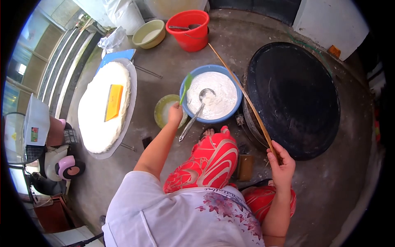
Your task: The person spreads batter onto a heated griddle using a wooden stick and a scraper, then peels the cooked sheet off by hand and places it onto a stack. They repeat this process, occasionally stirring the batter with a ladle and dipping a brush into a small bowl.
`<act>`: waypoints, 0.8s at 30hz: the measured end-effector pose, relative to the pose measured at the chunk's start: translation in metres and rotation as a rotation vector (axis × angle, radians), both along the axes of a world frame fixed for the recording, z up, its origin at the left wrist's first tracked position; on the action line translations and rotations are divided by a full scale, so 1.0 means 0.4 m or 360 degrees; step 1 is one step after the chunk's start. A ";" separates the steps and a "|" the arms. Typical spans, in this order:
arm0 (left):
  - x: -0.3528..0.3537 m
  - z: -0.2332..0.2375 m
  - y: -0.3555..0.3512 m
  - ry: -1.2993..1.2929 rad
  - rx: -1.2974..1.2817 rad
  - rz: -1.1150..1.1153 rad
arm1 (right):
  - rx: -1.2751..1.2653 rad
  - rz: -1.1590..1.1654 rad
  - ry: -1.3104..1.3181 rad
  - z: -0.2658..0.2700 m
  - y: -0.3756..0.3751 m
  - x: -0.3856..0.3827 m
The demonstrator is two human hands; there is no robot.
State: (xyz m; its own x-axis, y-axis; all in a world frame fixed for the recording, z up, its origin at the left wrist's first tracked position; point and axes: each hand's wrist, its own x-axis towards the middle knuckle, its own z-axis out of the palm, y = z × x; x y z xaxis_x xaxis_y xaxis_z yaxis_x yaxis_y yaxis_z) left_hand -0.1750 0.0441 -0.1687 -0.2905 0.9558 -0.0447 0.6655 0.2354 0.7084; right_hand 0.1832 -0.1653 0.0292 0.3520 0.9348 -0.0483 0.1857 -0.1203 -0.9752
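My left hand (175,114) is closed round the handle of a green spatula (187,84), its blade raised by the left rim of a blue basin (238,108). White batter (218,82) fills much of the basin, and a metal ladle (192,122) leans in it with its handle over the near rim. A small yellow-green bowl (158,113) with pale liquid is partly behind my left hand. My right hand (282,164) grips the near end of a long thin wooden stick (242,92). This stick slants away between the basin and a large round black griddle (294,99).
At left, an orange scraper (114,102) lies on a thick white round stack (92,119) on a stand. A red bucket (187,39) and an olive basin (149,41) are at the back. A scooter (61,164) and steps (72,61) border the left side.
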 end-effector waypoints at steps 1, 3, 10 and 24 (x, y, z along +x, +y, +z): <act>-0.009 -0.008 -0.008 -0.0001 -0.0014 0.0005 | -0.0014 0.0005 -0.0001 -0.001 0.004 0.001; -0.033 -0.019 -0.044 -0.0578 -0.0160 0.0466 | -0.0061 0.0005 0.0052 -0.007 0.011 -0.001; -0.218 -0.282 -0.157 -0.0665 -0.0930 0.0684 | -0.0174 0.0077 0.0084 -0.027 0.030 -0.011; -0.129 -0.066 -0.104 -0.0208 -0.0409 0.0403 | -0.0224 0.0076 0.0138 -0.048 0.056 -0.015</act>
State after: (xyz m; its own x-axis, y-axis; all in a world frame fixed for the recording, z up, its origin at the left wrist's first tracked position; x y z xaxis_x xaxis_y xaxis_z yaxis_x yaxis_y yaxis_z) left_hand -0.2265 0.0025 -0.1949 -0.4918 0.8075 -0.3258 0.4716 0.5616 0.6799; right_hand 0.1771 -0.1429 0.0098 0.2963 0.9322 -0.2081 0.1104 -0.2498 -0.9620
